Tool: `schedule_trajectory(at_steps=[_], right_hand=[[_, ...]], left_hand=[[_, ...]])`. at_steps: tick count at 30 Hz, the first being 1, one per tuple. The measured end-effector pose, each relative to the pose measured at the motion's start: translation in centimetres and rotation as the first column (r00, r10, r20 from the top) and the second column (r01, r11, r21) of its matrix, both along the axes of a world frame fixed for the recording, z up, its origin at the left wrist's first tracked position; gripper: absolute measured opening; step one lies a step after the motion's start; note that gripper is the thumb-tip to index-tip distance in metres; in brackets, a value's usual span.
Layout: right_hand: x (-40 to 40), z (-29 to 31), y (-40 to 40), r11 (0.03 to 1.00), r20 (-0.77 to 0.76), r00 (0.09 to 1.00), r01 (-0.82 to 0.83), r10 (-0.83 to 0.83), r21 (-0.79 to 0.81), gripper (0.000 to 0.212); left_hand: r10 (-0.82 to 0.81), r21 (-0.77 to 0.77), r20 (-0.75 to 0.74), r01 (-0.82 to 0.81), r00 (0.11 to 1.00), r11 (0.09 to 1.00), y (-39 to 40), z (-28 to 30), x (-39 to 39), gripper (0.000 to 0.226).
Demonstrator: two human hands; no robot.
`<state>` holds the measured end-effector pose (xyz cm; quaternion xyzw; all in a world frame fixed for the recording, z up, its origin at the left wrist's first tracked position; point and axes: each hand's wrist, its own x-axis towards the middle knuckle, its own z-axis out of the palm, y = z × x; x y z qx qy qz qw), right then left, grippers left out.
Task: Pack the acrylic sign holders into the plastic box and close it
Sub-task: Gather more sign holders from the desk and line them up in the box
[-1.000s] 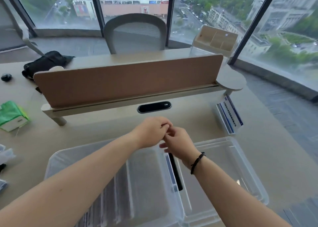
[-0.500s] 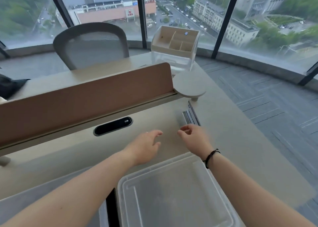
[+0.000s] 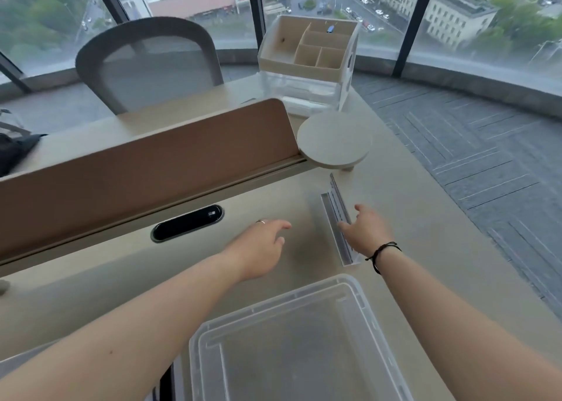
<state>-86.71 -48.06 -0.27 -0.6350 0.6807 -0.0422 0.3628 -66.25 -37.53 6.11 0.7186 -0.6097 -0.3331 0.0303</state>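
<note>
The acrylic sign holder [image 3: 336,219] is judged light, rigid, smooth and prone to slipping and scratching; grasp both long edges, not the thin face. It is clear, narrow, edge-on, standing on the worktop [image 3: 425,248] beyond the plastic box [image 3: 292,339]. Right hand [image 3: 366,230], fingers spread, reaches its right side, grip unclosed; left hand [image 3: 264,242] hovers relaxed, empty.

Clear acrylic sign holder [image 3: 337,221] stands on edge beyond the lid [image 3: 292,346] (translucent, flat).
</note>
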Motion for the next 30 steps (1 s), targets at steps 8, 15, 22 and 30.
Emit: schedule_trajectory(at_steps=[8, 15, 22, 30], right_hand=[[0.4, -3.6, -1.0, 0.998, -0.02, 0.999, -0.036, 0.037, 0.06, 0.014], [-0.2, -3.6, -1.0, 0.998, 0.005, 0.998, -0.067, 0.067, 0.003, 0.013], [0.6, 2.9, 1.7, 0.917, -0.011, 0.933, -0.354, 0.358, -0.185, 0.017], [5.2, 10.4, 7.9, 0.839, 0.045, 0.849, -0.51, 0.526, -0.189, 0.017]], left_hand=[[0.021, 0.019, -0.015, -0.021, 1.0, 1.0, -1.6, -1.0, -1.1, 0.045], [0.01, 0.004, -0.007, -0.01, 1.0, 1.0, -1.8, -0.7, -0.5, 0.05], [-0.076, -0.133, 0.14, 0.095, 0.987, 0.987, -0.7, 0.2, 0.1, 0.068], [-0.03, -0.615, 0.485, 0.365, 0.874, 0.699, 3.2, 3.3, 5.2, 0.051]])
